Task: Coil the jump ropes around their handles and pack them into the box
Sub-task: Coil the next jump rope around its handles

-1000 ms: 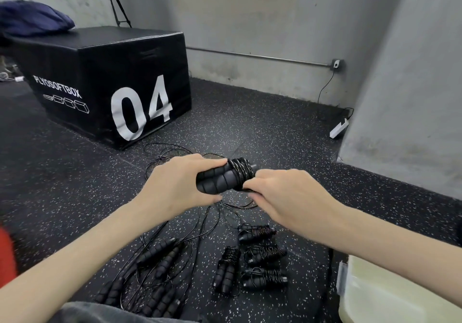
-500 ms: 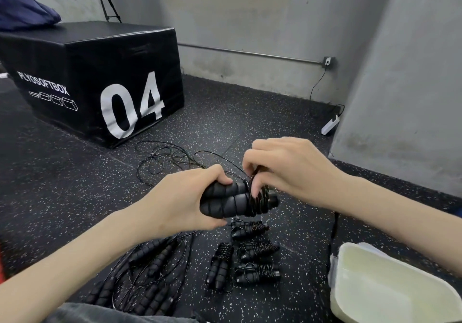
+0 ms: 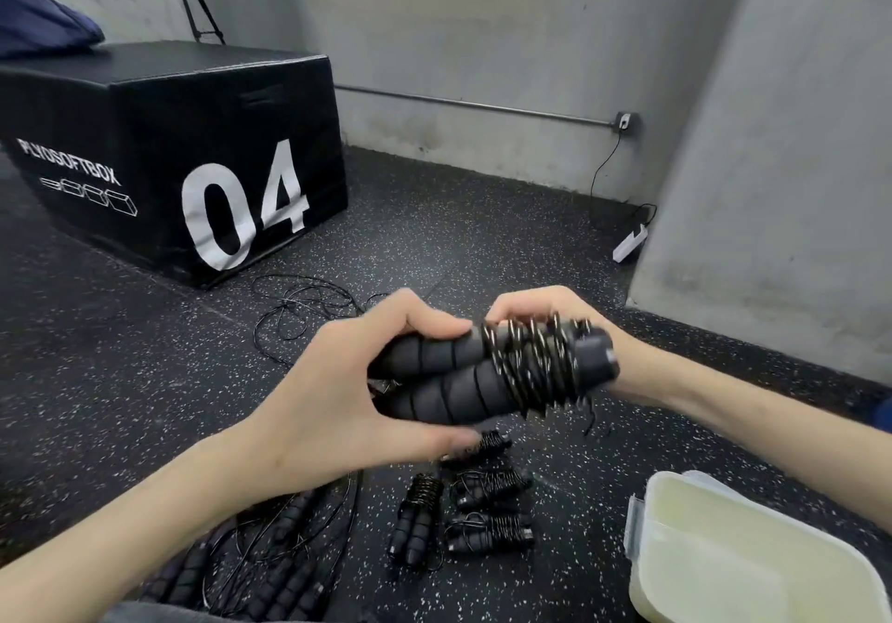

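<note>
The left hand grips the pair of black ribbed foam jump-rope handles at frame centre, thumb beneath, fingers curled over. The right hand, at 1 o'clock, curls behind the thin black cord coil. Four coiled black handle bundles lie at 6 o'clock; the translucent plastic box sits at 4 o'clock.
</note>
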